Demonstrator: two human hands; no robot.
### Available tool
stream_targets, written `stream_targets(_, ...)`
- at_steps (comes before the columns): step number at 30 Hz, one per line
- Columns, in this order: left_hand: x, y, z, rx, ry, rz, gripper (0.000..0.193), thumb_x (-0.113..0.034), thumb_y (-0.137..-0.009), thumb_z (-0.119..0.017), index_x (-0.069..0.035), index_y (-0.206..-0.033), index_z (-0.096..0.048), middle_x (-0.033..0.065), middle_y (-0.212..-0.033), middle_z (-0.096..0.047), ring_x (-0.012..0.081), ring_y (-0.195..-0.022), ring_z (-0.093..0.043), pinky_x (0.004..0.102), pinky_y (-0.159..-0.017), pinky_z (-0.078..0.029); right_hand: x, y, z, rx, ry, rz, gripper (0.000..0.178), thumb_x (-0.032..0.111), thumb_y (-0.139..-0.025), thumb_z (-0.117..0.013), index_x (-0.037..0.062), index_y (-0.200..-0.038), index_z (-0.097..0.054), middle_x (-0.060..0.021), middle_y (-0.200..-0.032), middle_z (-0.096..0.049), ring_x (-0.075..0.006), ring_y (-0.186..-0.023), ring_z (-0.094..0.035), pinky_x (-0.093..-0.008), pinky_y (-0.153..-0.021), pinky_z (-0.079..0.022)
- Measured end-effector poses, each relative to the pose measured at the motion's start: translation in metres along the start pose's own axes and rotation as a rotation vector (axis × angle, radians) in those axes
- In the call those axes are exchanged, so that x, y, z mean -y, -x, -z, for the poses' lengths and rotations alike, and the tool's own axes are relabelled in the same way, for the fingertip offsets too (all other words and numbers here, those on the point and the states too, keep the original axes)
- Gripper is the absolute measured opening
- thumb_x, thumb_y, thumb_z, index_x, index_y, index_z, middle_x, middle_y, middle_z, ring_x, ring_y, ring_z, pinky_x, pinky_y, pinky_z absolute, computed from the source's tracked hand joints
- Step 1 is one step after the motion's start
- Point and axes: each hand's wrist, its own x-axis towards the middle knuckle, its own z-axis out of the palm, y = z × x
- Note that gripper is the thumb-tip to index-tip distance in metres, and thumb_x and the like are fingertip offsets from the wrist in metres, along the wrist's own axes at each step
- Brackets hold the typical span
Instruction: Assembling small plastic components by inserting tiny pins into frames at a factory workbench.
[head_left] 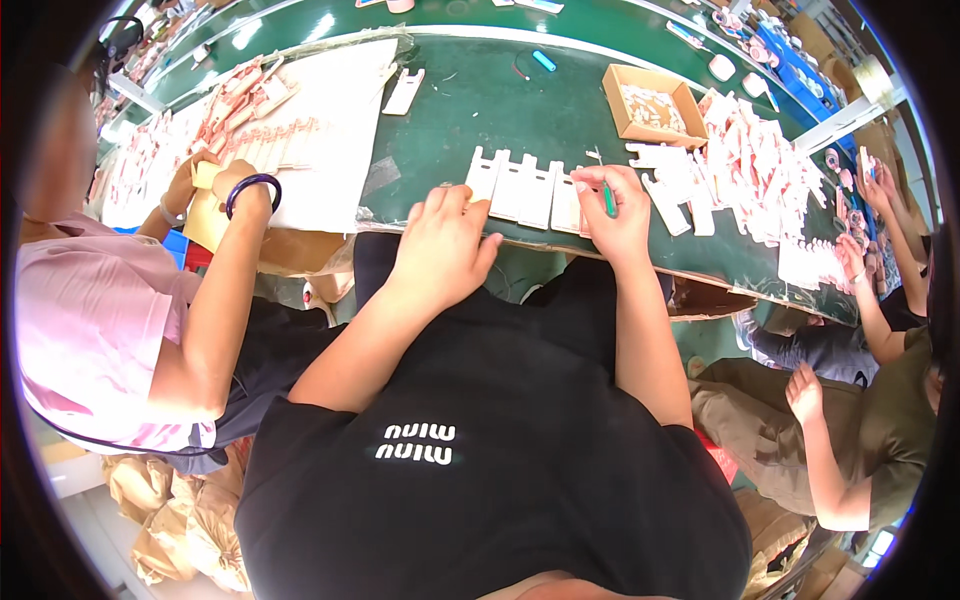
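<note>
Right at the near edge of the green table (470,110) lies a row of white die-cut card pieces (525,190), side by side and overlapping a little. The left hand (440,250) rests on the row's left end, fingers bent down onto the first piece and clasping nothing. The right hand (615,210) presses on the row's right end and pinches a thin green tool (608,200) between thumb and fingers (its tip is hidden under the hand). Just to the right of the row sits a heap of pink-and-white card pieces (750,170), and behind it an open cardboard box (655,105) with small bits inside. Farther left, a white sheet (335,130) carries more card pieces. A person in a pink shirt (90,330) sits to the left, hands at that sheet; another person's hands work at the far right edge.
</note>
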Motion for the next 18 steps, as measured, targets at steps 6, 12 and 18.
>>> stream_targets(6, 0.011, -0.015, -0.014, -0.173, 0.105, -0.072, 0.029, -0.023, -0.095, -0.078, -0.003, -0.115, -0.076, 0.0192, -0.129, -0.066, 0.0382, -0.124, -0.063, 0.0509, -0.103, -0.053, -0.009, 0.003, 0.003, -0.108, 0.01, 0.066, 0.012, -0.004, -0.099, -0.071, 0.0006, -0.107, -0.079, -0.0097, -0.105, -0.078, -0.0183, -0.1, -0.073, -0.0321, -0.095, -0.056)
stream_targets(12, 0.09, -0.092, -0.04, -0.394, -0.235, 0.205, 0.054, -0.041, -0.098, -0.073, 0.0, -0.134, -0.068, 0.0259, -0.148, -0.059, 0.0439, -0.144, -0.053, 0.0556, -0.12, -0.044, -0.023, 0.006, 0.004, -0.179, -0.299, -0.074, 0.014, -0.008, -0.102, -0.065, -0.001, -0.109, -0.075, -0.0084, -0.105, -0.078, -0.0156, -0.101, -0.073, -0.0318, -0.095, -0.057)
stream_targets(18, 0.112, -0.084, -0.046, -0.22, -0.281, 0.249, 0.063, -0.045, -0.099, -0.074, 0.005, -0.136, -0.063, 0.0292, -0.143, -0.061, 0.0502, -0.149, -0.048, 0.0579, -0.126, -0.038, -0.023, 0.007, 0.005, -0.17, -0.238, -0.062, 0.013, -0.008, -0.102, -0.065, -0.0013, -0.109, -0.074, -0.0085, -0.103, -0.078, -0.015, -0.1, -0.073, -0.0311, -0.094, -0.056)
